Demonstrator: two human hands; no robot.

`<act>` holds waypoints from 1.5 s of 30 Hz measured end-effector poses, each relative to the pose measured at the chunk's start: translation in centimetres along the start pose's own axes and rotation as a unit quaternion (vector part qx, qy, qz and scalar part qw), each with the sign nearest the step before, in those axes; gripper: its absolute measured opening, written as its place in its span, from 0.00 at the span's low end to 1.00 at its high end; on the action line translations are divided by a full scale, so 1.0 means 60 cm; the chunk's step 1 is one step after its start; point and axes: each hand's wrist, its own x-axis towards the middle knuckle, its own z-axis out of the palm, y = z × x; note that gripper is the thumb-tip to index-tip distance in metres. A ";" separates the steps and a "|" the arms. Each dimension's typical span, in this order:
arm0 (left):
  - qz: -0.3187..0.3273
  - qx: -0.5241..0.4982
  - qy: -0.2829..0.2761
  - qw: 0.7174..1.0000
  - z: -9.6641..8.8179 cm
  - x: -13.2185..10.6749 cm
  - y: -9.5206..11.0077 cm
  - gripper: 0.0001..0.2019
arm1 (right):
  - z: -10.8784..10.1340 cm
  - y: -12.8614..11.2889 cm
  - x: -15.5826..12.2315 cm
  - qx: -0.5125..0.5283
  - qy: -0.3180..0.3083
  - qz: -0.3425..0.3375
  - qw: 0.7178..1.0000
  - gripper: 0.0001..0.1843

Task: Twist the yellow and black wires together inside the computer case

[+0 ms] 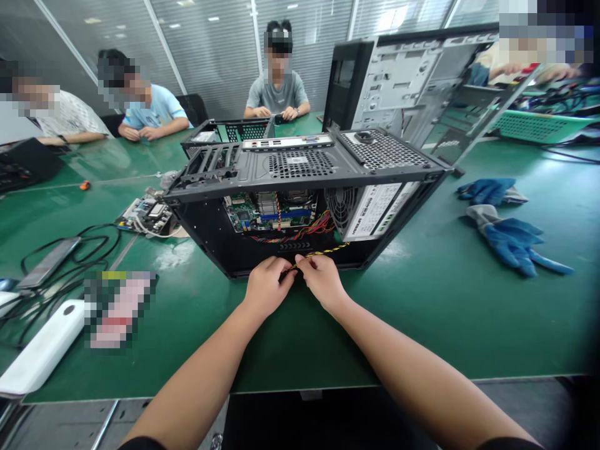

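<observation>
An open black computer case (pixel 210 244) stands on the green table in front of me, its ported panel facing up. Inside it are a motherboard (pixel 244 215), a bundle of coloured wires (pixel 312 230) and a power supply (pixel 375 209) with a fan. A twisted yellow-and-black cable (pixel 334 250) runs from below the power supply to my fingers. My left hand (pixel 268 284) pinches the cable at the case's near edge. Just beside it, my right hand (pixel 323 279) grips the same cable between thumb and fingers. The cable's end is hidden by my fingers.
Blue gloves (pixel 510 237) lie at the right, near a green basket (pixel 539 127) of cables. Another case (pixel 394 81) stands behind. At the left are a circuit board assembly (pixel 152 212), black cables (pixel 98 234), a phone (pixel 50 262) and a white power strip (pixel 44 350). Several people sit around the table.
</observation>
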 end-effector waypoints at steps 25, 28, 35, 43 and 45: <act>0.005 -0.020 -0.032 0.999 0.001 -0.001 -0.004 0.03 | -0.001 0.005 0.001 -0.039 -0.008 -0.010 0.999 0.23; 0.006 -0.008 -0.035 0.999 0.000 -0.001 -0.003 0.02 | -0.001 0.005 0.001 -0.039 -0.008 -0.012 0.999 0.23; 0.008 0.015 -0.041 0.999 -0.002 0.000 0.002 0.10 | -0.002 0.001 0.000 -0.055 0.002 -0.009 0.998 0.24; 0.009 0.040 -0.039 0.998 -0.004 0.000 0.002 0.05 | -0.001 -0.004 0.000 -0.056 0.003 -0.030 0.998 0.24; 0.011 0.046 -0.040 0.998 -0.004 0.000 0.002 0.02 | -0.001 -0.004 0.000 -0.056 0.003 -0.032 0.998 0.25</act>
